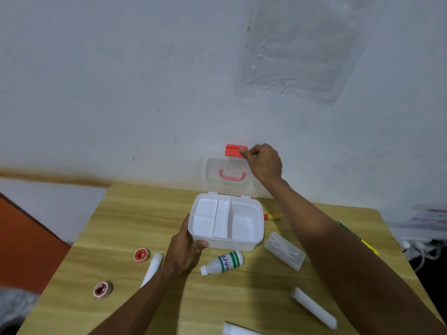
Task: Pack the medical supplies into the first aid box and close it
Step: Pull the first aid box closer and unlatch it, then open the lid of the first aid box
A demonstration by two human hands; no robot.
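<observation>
A white first aid box (251,245) stands open on the wooden table, its inner tray divided into compartments with nothing in them. Its clear lid (212,175) with a red handle leans upright against the wall. My right hand (262,163) pinches the red latch (233,150) at the lid's top edge. At the box's front left corner, my left hand (187,247) grips the base. Around the box lie a white bottle with a green label (223,262), a clear case of swabs (284,250), white rolled bandages (313,308) (153,267) and two red-cored tape rolls (142,255) (102,289).
A small orange and yellow tube (273,216) lies right of the box near the wall. A green and yellow strip (358,238) lies by the right table edge. Another white item (238,330) pokes in at the bottom edge. Cables and papers sit off the table at right.
</observation>
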